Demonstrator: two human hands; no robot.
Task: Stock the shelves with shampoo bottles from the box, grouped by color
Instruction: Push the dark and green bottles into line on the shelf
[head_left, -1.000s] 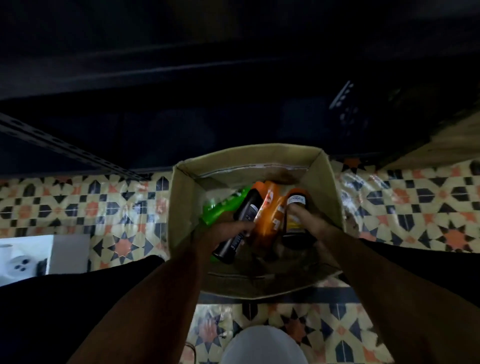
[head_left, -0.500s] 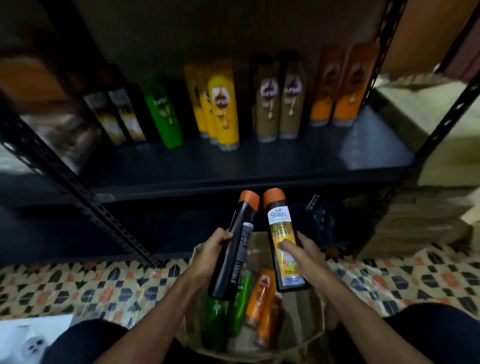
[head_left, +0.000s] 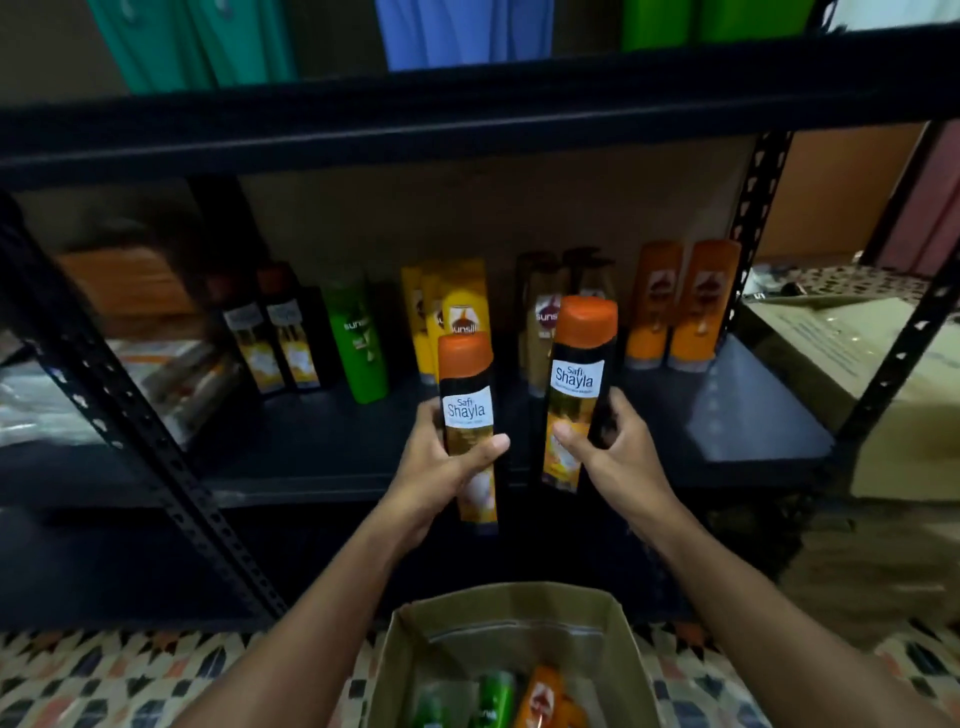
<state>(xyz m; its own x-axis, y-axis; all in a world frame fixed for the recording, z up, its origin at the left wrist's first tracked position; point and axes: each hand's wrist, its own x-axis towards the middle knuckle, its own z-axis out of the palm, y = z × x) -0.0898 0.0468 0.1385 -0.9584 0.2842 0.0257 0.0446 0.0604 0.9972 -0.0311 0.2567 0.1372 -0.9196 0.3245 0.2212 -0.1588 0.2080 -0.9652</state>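
Two bottles up at once, there. The left hand (head_left: 447, 467) was wrapped round one black bottle (head_left: 466, 410) with an orange cap, thumb across the label. The right hand (head_left: 610, 452) gripped its twin, the second black bottle (head_left: 577, 379), a little higher, fingers curled behind and thumb on the front. Both stood upright, labels toward the person, held in the air before the shelf's front edge near its middle, and I could not see them touching anything on it.

On the shelf (head_left: 322, 441) the groups ran from the left end to the right. First came a black pair (head_left: 280, 338) with orange caps, then one green bottle (head_left: 361, 348) and the yellow bottles (head_left: 452, 306). After those came the brown bottles (head_left: 537, 301), partly hidden behind the raised ones, and the orange bottles (head_left: 680, 306) by the right post. The box (head_left: 509, 597) sat on the tiled floor (head_left: 104, 670) below the front edge, with green bottles (head_left: 491, 699) and an orange bottle (head_left: 540, 696) left in it.

I'd call this the carry-and-place step, with the box not yet emptied. The match looked like the black pair toward the left end. The next move called for both hands to swing left past the green bottle and set the bottles down beside that pair. The gap there looked tight, so going in one at a time, bases flat, would spare the green bottle a knock.
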